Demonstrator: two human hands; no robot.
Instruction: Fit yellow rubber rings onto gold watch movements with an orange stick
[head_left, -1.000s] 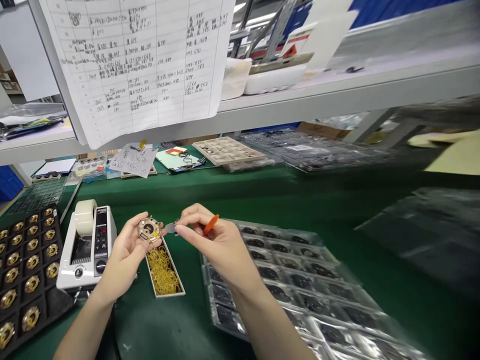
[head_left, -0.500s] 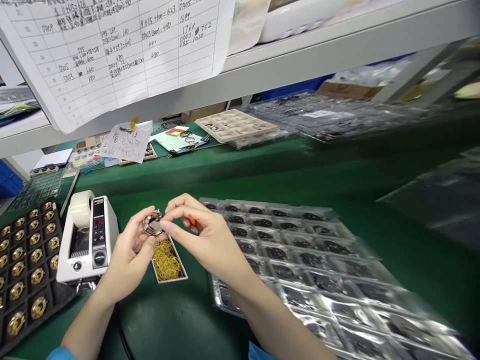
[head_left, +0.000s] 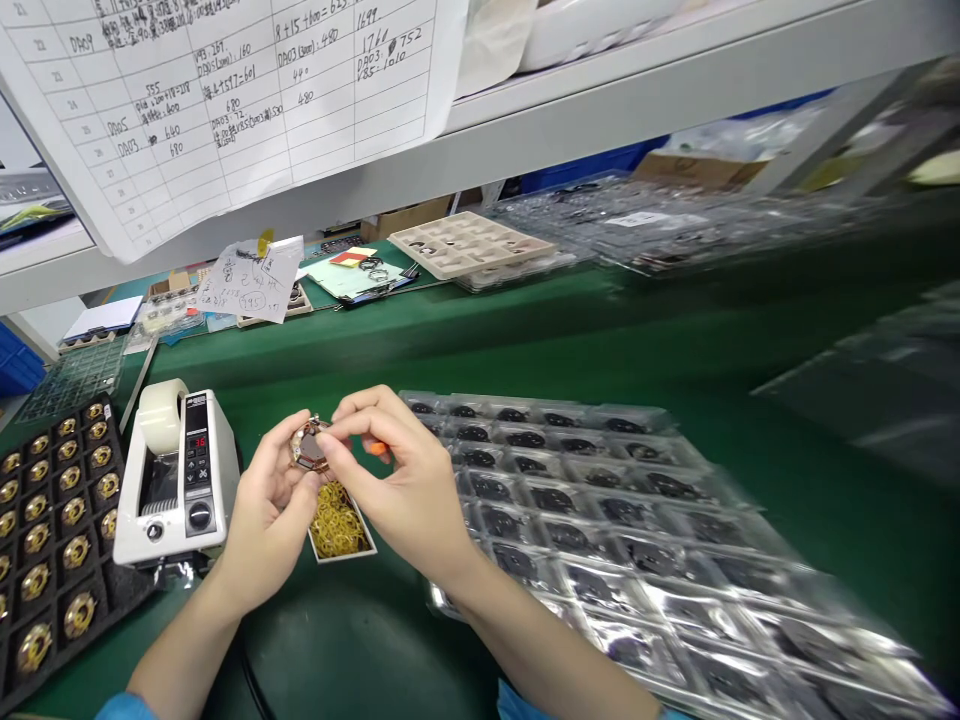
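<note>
1. White ruled paper sheet (head_left: 225, 100), hung from the shelf edge: handwritten entries, among them "DA03", "DA05", "555", "680", "480", "1699", "1760", "752" and "V85-1010".
2. White electric tape dispenser (head_left: 176, 480) on the green bench: red digital display reading "36".
3. Small white paper note (head_left: 255, 280) at the bench rear: handwriting too small to read.

A factory assembly station: a green worktop (head_left: 525, 340) carries trays of brass parts (head_left: 45, 530) left of the hands, clear blister trays (head_left: 600, 520) to their right, an automatic tape dispenser (head_left: 176, 480), and handwritten tally sheets (head_left: 225, 100) overhead.
</note>
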